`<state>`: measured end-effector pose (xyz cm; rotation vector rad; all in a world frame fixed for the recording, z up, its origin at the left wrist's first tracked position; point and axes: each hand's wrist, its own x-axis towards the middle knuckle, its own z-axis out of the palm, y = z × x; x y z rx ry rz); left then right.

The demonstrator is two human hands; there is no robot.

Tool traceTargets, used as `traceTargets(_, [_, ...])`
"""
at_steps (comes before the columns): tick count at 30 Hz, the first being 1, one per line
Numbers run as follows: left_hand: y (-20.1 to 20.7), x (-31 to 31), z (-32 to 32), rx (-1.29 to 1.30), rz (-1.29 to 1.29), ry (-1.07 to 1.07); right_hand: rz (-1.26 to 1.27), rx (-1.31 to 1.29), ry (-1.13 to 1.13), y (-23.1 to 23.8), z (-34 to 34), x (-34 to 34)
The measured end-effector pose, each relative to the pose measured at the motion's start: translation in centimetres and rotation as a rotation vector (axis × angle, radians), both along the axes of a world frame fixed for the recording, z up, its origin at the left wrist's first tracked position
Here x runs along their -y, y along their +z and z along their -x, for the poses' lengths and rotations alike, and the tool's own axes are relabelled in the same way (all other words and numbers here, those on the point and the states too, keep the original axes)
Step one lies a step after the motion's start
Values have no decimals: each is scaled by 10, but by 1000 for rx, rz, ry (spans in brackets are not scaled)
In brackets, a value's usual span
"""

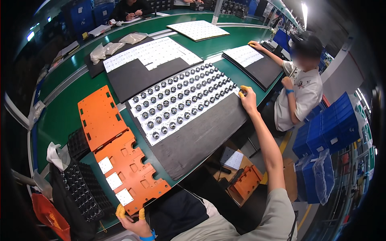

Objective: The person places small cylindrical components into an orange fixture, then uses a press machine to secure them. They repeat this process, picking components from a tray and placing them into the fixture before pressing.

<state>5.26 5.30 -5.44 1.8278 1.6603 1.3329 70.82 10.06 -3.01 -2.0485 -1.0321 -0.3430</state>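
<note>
Fingertips wrapped in yellow covers, the right grip [248,98] curls at a small dark piece at the right-hand end of a white sheet [148,132] on a green desk [60,120] — whether it pinches that piece cannot be told. Stretching away to the left of this grip, the sheet carries slanting rows of black round parts [173,110] and lies on a dark mat [201,134], bare on the side nearest the wearer

The left grip [136,225], also in yellow covers, has its finger and thumb spread at the near edge of an orange panel [140,176]. Just ahead of it, three white plates [114,180] sit in a line on the panel, the closest beside the fingertips; farther ahead comes a second orange panel [100,120], and to the left stand black trays [80,193]

Beyond the right grip, a co-worker [299,92] in a dark cap holds one hand near a white page [249,55] — blue crates [329,128] are well off to that grip's right
</note>
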Motion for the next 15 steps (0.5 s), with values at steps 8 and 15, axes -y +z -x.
traceTargets(8, [2, -1, -1, -2, -42, -2, 39, 144, -41, 1, 3, -2])
traceTargets(15, [17, -2, -5, 74, 80, 0, -259, 182, 264, 32, 119, -19])
